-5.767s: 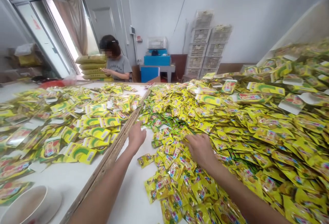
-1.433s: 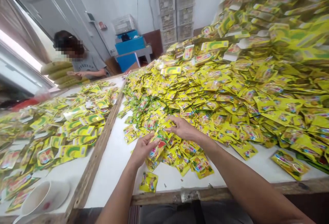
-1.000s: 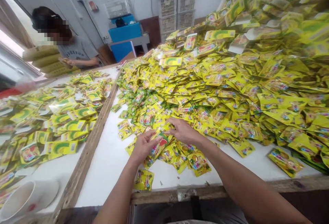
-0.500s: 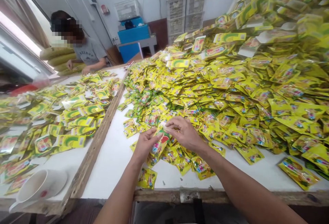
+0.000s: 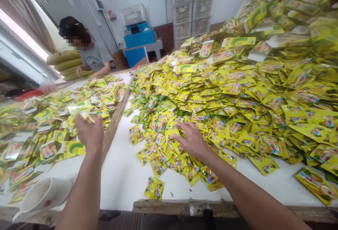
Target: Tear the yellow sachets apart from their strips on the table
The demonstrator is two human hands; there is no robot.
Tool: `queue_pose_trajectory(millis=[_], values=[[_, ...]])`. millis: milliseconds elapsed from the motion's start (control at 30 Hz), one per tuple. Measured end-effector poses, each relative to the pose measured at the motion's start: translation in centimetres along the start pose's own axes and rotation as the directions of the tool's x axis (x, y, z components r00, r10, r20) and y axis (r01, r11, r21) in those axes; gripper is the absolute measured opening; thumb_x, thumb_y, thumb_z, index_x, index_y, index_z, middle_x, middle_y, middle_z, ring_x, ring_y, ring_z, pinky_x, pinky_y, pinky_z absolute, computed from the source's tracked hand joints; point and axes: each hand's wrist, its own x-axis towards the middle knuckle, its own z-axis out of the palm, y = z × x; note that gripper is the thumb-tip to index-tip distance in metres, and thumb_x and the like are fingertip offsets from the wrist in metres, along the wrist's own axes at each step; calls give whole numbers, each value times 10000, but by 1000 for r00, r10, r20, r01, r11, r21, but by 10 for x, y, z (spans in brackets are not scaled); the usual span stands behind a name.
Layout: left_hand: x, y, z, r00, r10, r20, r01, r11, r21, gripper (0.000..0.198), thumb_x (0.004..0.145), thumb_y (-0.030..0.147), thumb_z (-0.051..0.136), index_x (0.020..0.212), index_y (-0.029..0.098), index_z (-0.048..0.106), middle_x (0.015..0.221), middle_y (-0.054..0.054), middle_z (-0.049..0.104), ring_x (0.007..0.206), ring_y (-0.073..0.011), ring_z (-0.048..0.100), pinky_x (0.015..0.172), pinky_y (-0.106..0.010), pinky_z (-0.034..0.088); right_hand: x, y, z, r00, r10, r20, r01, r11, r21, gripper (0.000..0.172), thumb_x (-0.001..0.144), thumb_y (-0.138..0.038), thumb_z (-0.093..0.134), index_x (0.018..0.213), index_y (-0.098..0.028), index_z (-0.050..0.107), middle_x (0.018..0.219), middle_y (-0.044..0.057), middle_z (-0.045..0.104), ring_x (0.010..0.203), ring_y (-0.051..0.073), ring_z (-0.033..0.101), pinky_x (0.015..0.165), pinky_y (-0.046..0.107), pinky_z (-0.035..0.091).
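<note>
A mug [image 5: 54, 192] stands at eight o'clock; nearer nine, the blurred left hand [image 5: 91, 135] spreads thumb and fingers over yellow cartons [image 5: 48, 150], contact unclear. Toward five, the right hand [image 5: 194, 142], loosely curved, thumb apart, hangs over small packets [image 5: 227, 96] heaped out to three.

Half a second ago, both grips on one printed carton; now well apart. My left grip [image 5: 90, 131] is past the wooden divider [image 5: 115, 122], blurred, over the carton heap [image 5: 75, 148]. My right grip [image 5: 192, 139] is loosened, fingers spread. Sachets [image 5: 158, 166] beneath the carton's former spot show uncovered.
</note>
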Motion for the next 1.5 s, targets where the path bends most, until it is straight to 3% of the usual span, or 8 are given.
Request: queue_pose_trajectory(millis=[67,133,233,367,567,833,1367,1500], values=[[5,10,3,994,74,-79,-59,984,170,640,700,358,657,1243,87,456,1208,-179,552,1091,-292,525,897,-416,420,0,1,7,998,-27,57,34,991,-131,377,830,-400,573,1141,-186,574,1050,122,651,1030,285,509,839,419,368],[-15,26,17,982,87,167,-124,967,224,479,736,437,605,1090,117,566,1050,-139,622,970,-276,579,825,-386,444,-1,2,15,995,-58,78,73,976,-203,436,849,-395,554,1231,-188,524,1126,129,634,1054,286,495,836,413,355],[-66,45,51,809,31,586,-231,935,268,411,761,565,514,785,168,615,783,-89,635,785,-259,604,687,-347,435,0,4,24,987,-138,83,156,949,-274,413,841,-351,577,1226,-206,537,1223,115,599,1129,292,454,877,431,315],[-112,50,87,671,64,739,-309,930,200,357,674,526,638,625,194,516,709,-58,586,728,-227,573,588,-290,358,5,9,21,974,-198,109,220,938,-269,202,839,-132,513,965,-203,653,955,74,702,999,253,522,841,415,306],[-118,41,86,718,104,689,59,976,-209,255,662,338,662,729,211,452,594,54,476,554,-121,450,539,-236,301,8,13,1,992,70,-109,-53,987,150,162,839,-289,522,730,-181,570,642,4,558,636,150,468,578,265,327],[-129,63,60,304,215,928,621,694,-364,256,569,262,711,798,163,651,666,13,613,603,-112,522,613,-234,398,8,-2,-11,976,212,49,-214,895,392,378,749,-438,586,592,-214,325,590,-59,310,547,103,308,504,233,247],[-113,122,97,251,319,914,385,834,-396,348,611,471,740,643,148,616,554,5,578,475,-94,487,517,-231,392,10,9,-25,885,356,-300,-255,909,329,190,815,-391,446,773,-212,494,586,-22,502,522,143,443,496,244,337],[-85,156,125,454,313,834,179,885,-430,358,646,502,693,714,160,610,663,-47,651,574,-155,581,572,-264,423,6,13,-27,910,293,-293,-247,951,185,177,834,-357,417,805,-209,510,550,-12,514,491,160,467,468,251,299]])
